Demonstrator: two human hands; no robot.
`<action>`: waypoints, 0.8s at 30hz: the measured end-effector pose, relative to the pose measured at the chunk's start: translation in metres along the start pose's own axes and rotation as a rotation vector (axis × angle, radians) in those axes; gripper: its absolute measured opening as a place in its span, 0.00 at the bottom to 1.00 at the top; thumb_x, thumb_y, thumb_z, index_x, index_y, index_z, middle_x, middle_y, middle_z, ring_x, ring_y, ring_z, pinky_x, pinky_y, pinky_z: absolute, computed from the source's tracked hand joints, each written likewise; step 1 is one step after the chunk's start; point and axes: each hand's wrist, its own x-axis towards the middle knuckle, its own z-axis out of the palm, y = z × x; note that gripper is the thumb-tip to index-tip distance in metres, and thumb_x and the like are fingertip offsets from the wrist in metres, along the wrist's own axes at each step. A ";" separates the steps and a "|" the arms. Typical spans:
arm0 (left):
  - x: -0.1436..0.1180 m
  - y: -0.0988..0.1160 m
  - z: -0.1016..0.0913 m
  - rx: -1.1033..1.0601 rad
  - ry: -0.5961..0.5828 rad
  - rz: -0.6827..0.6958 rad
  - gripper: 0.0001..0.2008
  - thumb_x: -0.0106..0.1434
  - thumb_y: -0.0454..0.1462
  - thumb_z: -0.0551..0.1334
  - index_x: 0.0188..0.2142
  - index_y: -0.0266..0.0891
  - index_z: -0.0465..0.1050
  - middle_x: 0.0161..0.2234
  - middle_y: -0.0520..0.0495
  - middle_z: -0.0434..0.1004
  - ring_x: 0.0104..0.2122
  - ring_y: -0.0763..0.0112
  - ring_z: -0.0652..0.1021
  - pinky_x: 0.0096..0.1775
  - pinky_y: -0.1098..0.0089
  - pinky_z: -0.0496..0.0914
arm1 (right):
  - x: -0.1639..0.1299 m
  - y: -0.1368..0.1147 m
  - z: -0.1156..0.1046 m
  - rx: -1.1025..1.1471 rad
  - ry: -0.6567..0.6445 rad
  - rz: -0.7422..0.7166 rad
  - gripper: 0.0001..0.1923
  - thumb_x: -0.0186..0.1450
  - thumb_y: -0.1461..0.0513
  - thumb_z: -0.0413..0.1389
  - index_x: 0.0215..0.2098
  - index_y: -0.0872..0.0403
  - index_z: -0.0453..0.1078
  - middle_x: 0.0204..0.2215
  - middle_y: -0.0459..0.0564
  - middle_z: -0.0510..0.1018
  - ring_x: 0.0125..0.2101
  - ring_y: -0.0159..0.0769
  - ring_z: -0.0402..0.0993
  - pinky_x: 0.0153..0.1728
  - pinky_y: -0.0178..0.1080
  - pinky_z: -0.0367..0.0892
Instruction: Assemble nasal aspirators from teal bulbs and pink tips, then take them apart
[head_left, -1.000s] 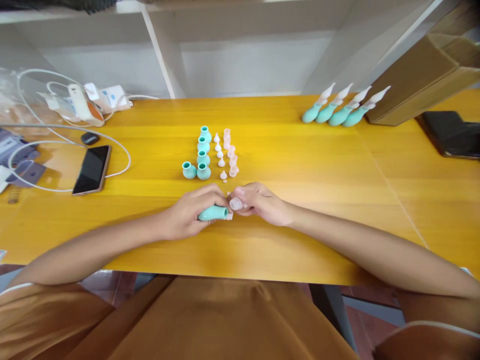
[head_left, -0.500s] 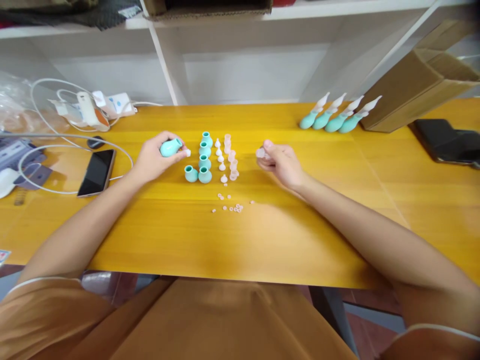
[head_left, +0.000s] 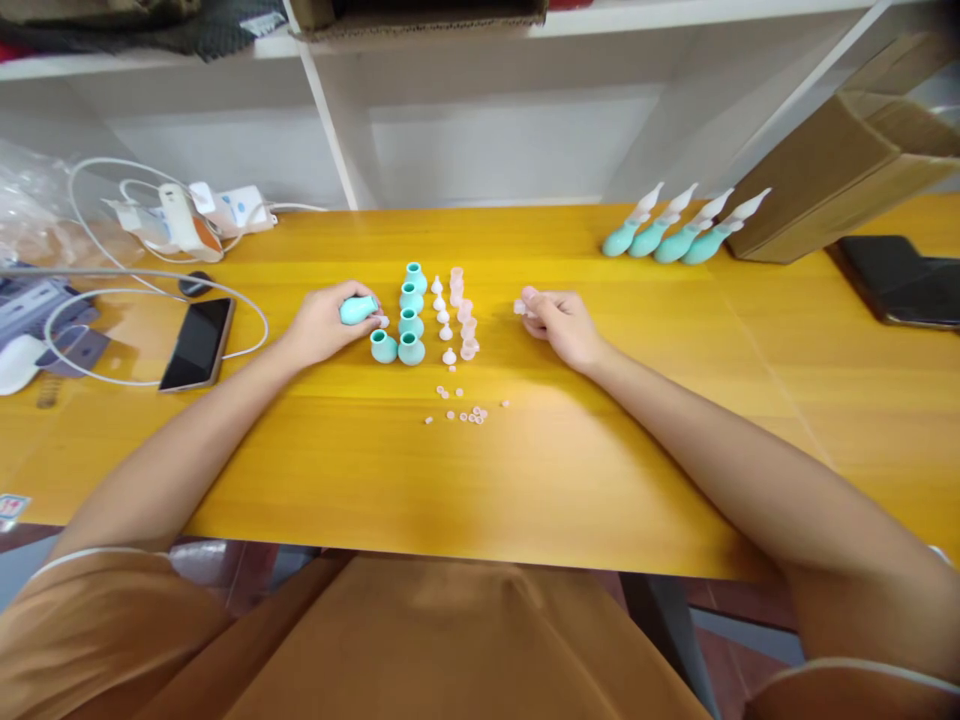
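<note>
My left hand [head_left: 321, 325] is closed around a teal squeeze bulb [head_left: 357, 310], its open neck pointing right. A small whitish piece [head_left: 383, 322] shows at the same fingertips. Across the table, my right hand [head_left: 568, 328] pinches a small translucent plastic piece [head_left: 520, 307], partly hidden by the fingers. Between the hands stand several teal bulbs [head_left: 411, 350], mouths up. Beside them runs a column of small white cone-shaped tips [head_left: 444, 317], then a column of translucent pinkish cups [head_left: 466, 312]. Tiny pale rings [head_left: 478, 415] lie scattered nearer to me.
Several teal bulbs with long white nozzles [head_left: 679, 243] lie in a row at the back right, beside a cardboard box [head_left: 817, 170]. A black phone [head_left: 896, 280] lies far right. On the left are another phone [head_left: 196, 345], white cables and chargers [head_left: 187, 220].
My left hand has moved right, closer to the standing bulbs, and its bulb now lies more level. The right hand has stayed nearly in place, its fingers covering more of the translucent piece.
</note>
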 end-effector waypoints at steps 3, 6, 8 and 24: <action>0.002 -0.008 0.009 -0.068 -0.016 -0.007 0.21 0.59 0.53 0.74 0.42 0.43 0.77 0.42 0.45 0.89 0.42 0.57 0.84 0.48 0.58 0.75 | 0.000 0.001 0.000 -0.001 -0.006 0.001 0.42 0.61 0.27 0.63 0.19 0.49 0.53 0.16 0.37 0.51 0.18 0.25 0.44 0.23 0.38 0.40; 0.004 -0.015 0.013 -0.121 -0.028 -0.025 0.22 0.60 0.54 0.73 0.43 0.43 0.75 0.42 0.46 0.87 0.41 0.59 0.82 0.48 0.59 0.75 | 0.000 0.000 0.000 -0.007 -0.012 0.008 0.43 0.61 0.26 0.62 0.20 0.49 0.53 0.16 0.37 0.51 0.19 0.25 0.44 0.23 0.38 0.40; 0.006 -0.021 0.013 -0.136 -0.015 -0.020 0.23 0.62 0.56 0.71 0.43 0.43 0.74 0.43 0.46 0.85 0.42 0.60 0.81 0.48 0.59 0.74 | 0.000 -0.002 0.001 -0.014 -0.010 0.009 0.43 0.60 0.25 0.62 0.20 0.49 0.51 0.16 0.37 0.51 0.18 0.26 0.44 0.23 0.38 0.41; 0.027 -0.045 0.028 -0.135 0.268 0.116 0.24 0.70 0.62 0.63 0.49 0.47 0.68 0.46 0.45 0.74 0.46 0.61 0.75 0.55 0.57 0.72 | -0.001 -0.003 0.002 -0.008 0.004 0.009 0.41 0.60 0.25 0.62 0.21 0.49 0.56 0.17 0.37 0.52 0.19 0.27 0.45 0.23 0.38 0.43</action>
